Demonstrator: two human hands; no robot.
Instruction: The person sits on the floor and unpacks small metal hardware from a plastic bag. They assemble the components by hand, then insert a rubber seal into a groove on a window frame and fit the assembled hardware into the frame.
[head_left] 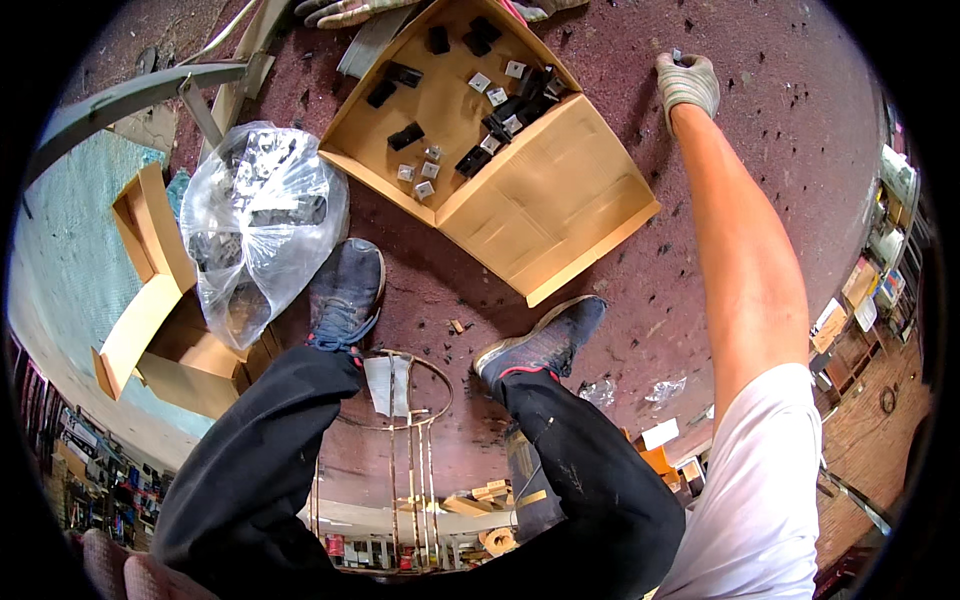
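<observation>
My right hand (690,82), in a pale knitted glove, reaches far out over the dark red floor at the upper right. Its fingers are closed on a small silvery metal piece (677,56). To its left lies an open cardboard box (545,210), holding several black plastic parts (405,136) and small square metal pieces (480,81). At the lower left edge a dim, knitted, finger-like shape (110,568) may be my left glove; it is too dark and cut off to read its fingers.
Another person's gloved hands (350,10) show at the top edge, beyond the box. A clear plastic bag (262,215) of parts stands near my left shoe, beside an open carton (190,385). A wire stand (410,420) is between my legs. Black scraps litter the floor.
</observation>
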